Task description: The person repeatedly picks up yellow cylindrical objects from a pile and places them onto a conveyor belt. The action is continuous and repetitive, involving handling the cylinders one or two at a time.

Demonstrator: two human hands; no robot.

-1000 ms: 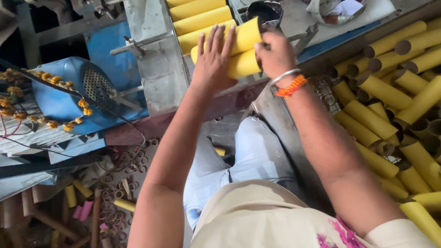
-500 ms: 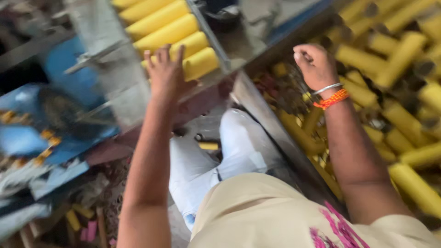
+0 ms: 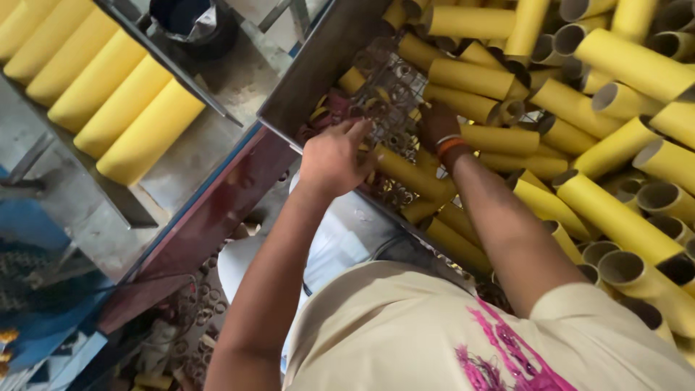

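Both my hands reach into a metal bin (image 3: pixel 318 69) heaped with yellow cardboard tubes (image 3: pixel 622 145). My left hand (image 3: pixel 337 156) hovers just inside the bin's near edge with its fingers spread. It holds nothing, and its fingertips are close to a yellow tube (image 3: pixel 409 174) and a patch of small cardboard rings (image 3: pixel 391 87). Deeper in the heap is my right hand (image 3: pixel 436 123), with an orange band on its wrist. Its fingers are pushed down among the tubes and hidden, so I cannot see whether they grip one.
A row of yellow tubes (image 3: pixel 108 94) lies side by side on a grey metal tray at the upper left. A black container (image 3: pixel 192 22) stands at the top. Blue machine parts (image 3: pixel 36 289) sit lower left, and loose cardboard rings (image 3: pixel 195 304) litter the floor.
Both hands left the row of tubes on the left tray and swung right. The right hand went first into the bin, and the left hand followed to the bin's edge.
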